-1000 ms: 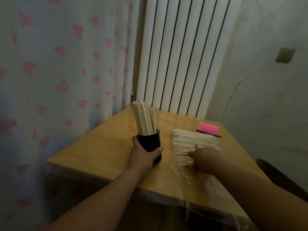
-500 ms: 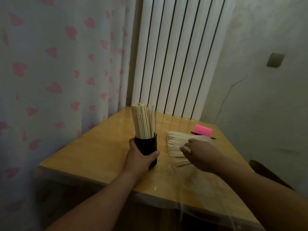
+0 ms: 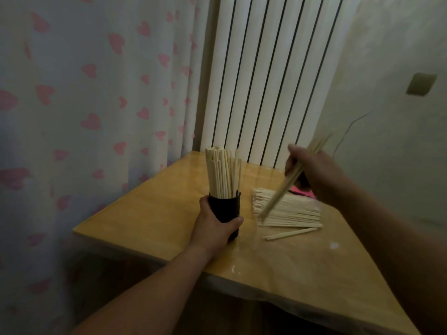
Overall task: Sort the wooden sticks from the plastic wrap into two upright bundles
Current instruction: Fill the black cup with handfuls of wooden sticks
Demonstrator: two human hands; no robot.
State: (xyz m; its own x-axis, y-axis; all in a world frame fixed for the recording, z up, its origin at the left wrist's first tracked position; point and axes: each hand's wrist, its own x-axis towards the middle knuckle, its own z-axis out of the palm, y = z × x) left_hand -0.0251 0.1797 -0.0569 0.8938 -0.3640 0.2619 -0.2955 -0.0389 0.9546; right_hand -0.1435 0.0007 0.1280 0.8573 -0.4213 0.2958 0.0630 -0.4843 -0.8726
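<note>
A black cup [image 3: 225, 209] stands on the wooden table [image 3: 150, 221], packed with an upright bundle of pale wooden sticks [image 3: 223, 171]. My left hand [image 3: 214, 228] is wrapped around the cup's lower part. To the right a flat pile of sticks [image 3: 290, 209] lies on clear plastic wrap [image 3: 321, 240], with two loose sticks [image 3: 289, 233] in front of it. My right hand [image 3: 312, 170] is raised above the pile and grips a few sticks [image 3: 280, 197] that slant down to the left, blurred by motion.
A pink object [image 3: 298, 191] lies behind the pile, mostly hidden by my right hand. A white ribbed radiator [image 3: 266, 76] rises behind the table, a heart-patterned curtain [image 3: 96, 105] hangs at the left, and a wall [image 3: 399, 117] closes the right.
My right hand has lifted off the flat pile with a few sticks in its grip and risen above it. My left hand stays on the cup.
</note>
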